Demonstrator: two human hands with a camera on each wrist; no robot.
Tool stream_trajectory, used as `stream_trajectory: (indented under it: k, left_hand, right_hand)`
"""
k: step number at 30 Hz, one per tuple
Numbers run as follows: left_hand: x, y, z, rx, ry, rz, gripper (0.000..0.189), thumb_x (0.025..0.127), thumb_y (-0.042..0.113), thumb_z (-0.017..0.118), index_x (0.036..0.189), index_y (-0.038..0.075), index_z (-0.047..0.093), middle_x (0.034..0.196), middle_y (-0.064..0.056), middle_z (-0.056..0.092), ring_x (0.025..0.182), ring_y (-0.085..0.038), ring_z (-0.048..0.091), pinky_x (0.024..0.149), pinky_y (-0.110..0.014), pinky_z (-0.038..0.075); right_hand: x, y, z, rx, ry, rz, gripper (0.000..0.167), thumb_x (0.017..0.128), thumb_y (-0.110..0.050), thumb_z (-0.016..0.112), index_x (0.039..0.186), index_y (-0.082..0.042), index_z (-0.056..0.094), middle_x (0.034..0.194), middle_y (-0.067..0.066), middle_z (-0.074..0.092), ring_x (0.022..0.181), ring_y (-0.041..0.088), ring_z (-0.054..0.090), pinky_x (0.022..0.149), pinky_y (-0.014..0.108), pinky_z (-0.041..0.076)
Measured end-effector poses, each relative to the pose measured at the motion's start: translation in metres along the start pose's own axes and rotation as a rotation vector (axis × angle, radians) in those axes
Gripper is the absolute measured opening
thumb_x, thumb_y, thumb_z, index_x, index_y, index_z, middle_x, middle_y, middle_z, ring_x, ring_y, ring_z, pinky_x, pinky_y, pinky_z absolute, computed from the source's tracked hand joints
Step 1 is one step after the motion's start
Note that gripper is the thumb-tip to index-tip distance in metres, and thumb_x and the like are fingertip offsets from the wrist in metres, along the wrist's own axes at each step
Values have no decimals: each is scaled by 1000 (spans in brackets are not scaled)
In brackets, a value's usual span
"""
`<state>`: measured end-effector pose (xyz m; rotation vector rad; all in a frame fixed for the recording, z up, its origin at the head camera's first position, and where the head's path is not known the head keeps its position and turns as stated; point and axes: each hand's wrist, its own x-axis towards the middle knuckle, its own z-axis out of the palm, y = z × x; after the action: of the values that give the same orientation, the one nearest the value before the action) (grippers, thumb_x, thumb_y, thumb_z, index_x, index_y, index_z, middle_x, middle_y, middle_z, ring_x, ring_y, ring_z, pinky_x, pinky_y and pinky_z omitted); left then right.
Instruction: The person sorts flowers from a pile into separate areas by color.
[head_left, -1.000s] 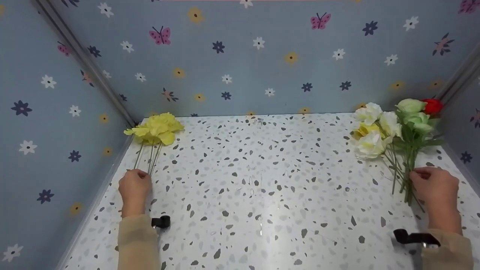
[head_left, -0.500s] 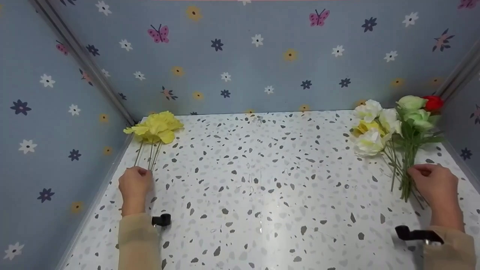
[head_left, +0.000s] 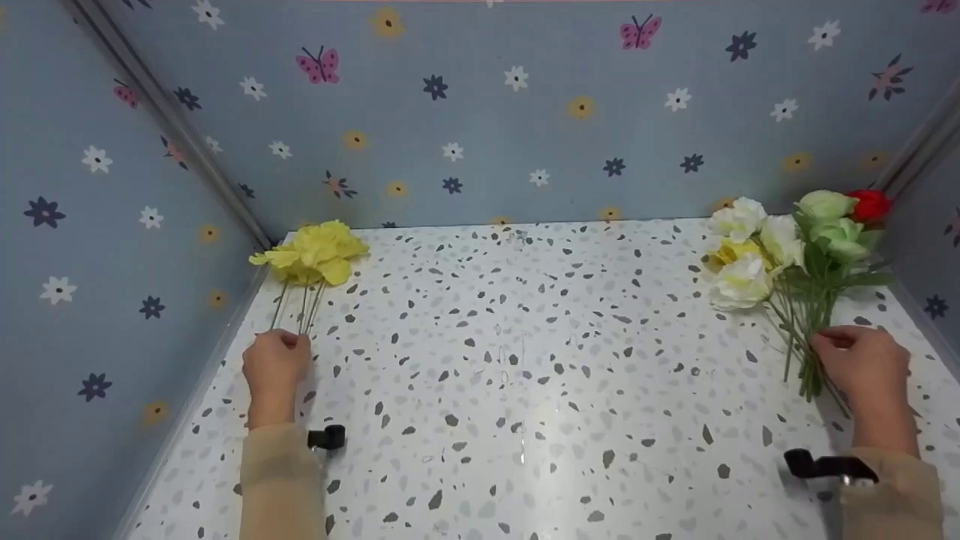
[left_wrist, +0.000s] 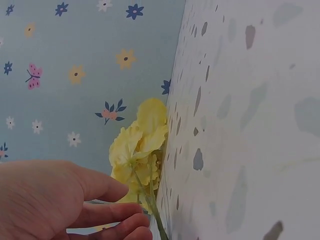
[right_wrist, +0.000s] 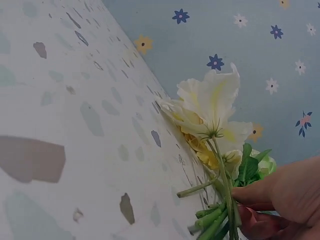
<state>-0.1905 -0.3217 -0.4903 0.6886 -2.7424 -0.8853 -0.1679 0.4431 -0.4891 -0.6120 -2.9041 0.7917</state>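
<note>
At the left of the head view my left hand (head_left: 275,369) lies with loosely bent fingers at the lower stems of the yellow flowers (head_left: 315,251). In the left wrist view its thumb stands apart from the fingers, and the fingertips are right beside a green stem (left_wrist: 156,220). At the right, my right hand (head_left: 866,367) holds green flower stems (head_left: 812,367) at their lower part between thumb and fingers. Pale green flowers (head_left: 836,236), a red flower (head_left: 870,205) and white and yellow flowers (head_left: 739,281) top this bunch. The right fingertips are partly hidden behind stems.
Blue panels (head_left: 495,135) printed with flowers and butterflies enclose the back and sides. The white speckled tabletop (head_left: 480,360) spreads between the hands. A black wrist mount (head_left: 326,437) sits beside the left sleeve, another black mount (head_left: 829,466) beside the right.
The right hand has shifted slightly left, and the green stems' lower ends have moved left with it. The left hand stays by the yellow flowers, which look unchanged.
</note>
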Motion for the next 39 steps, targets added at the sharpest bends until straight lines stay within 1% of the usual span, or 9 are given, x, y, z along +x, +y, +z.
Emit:
stream_trajectory:
  k: [3,10,13,18,22,29,32,36,39]
  left_hand:
    - [-1,2,1,-5,18,31,32,107,19,60,105,-9,74,97,-27,73,88,-43,66,81,-57,53]
    - [-2,6,2,-11,15,56,32,107,20,59,104,-7,75,101,-27,74,93,-46,67,86,-60,53]
    - [-3,9,2,-8,17,65,32,107,20,58,104,-7,75,100,-27,74,94,-47,67,87,-61,53]
    - [-4,11,2,-7,28,73,33,106,19,57,104,-8,75,98,-27,74,95,-47,67,88,-61,52]
    - [-5,12,2,-15,19,79,33,107,20,57,105,-8,74,99,-27,73,96,-47,67,88,-61,52]
    - [-7,14,3,-26,2,61,33,108,21,57,108,-7,74,102,-26,73,99,-46,67,91,-60,53]
    - [-7,17,4,-30,-5,53,33,108,21,57,109,-7,74,103,-26,73,98,-44,67,90,-59,53]
    - [-7,20,4,-44,-6,73,33,108,21,58,109,-7,75,101,-25,73,95,-42,67,87,-57,54]
    - [-8,22,4,-65,3,109,32,107,21,60,107,-6,76,97,-23,73,90,-41,67,83,-56,54]
  right_hand:
    - [3,1,-1,-1,-14,-40,50,113,-28,55,141,12,61,139,41,59,123,62,53,103,75,41]
    - [3,0,0,45,-34,34,50,109,-25,60,139,15,62,133,40,63,107,54,65,79,57,57]
    - [2,-2,0,43,-36,54,49,108,-26,62,134,16,64,127,39,66,101,51,67,74,54,57]
    - [2,-5,1,27,-30,78,46,108,-27,65,125,15,68,120,37,69,91,45,68,75,55,57]
    - [2,-5,-2,21,-68,71,46,108,-27,65,124,15,69,120,37,70,88,42,68,69,49,55]
    - [4,-5,-4,19,-80,162,51,108,-33,64,126,14,69,102,30,73,68,26,62,55,39,50]
    - [2,-4,-5,83,-94,201,57,110,-38,61,137,12,65,121,33,70,74,26,62,59,40,52]
    - [0,-5,-9,253,-88,283,62,109,-45,63,143,7,62,148,30,57,101,30,61,75,42,52]
    - [-1,-9,-14,383,-38,335,45,106,-47,67,132,-10,70,125,5,67,102,19,58,80,40,51]
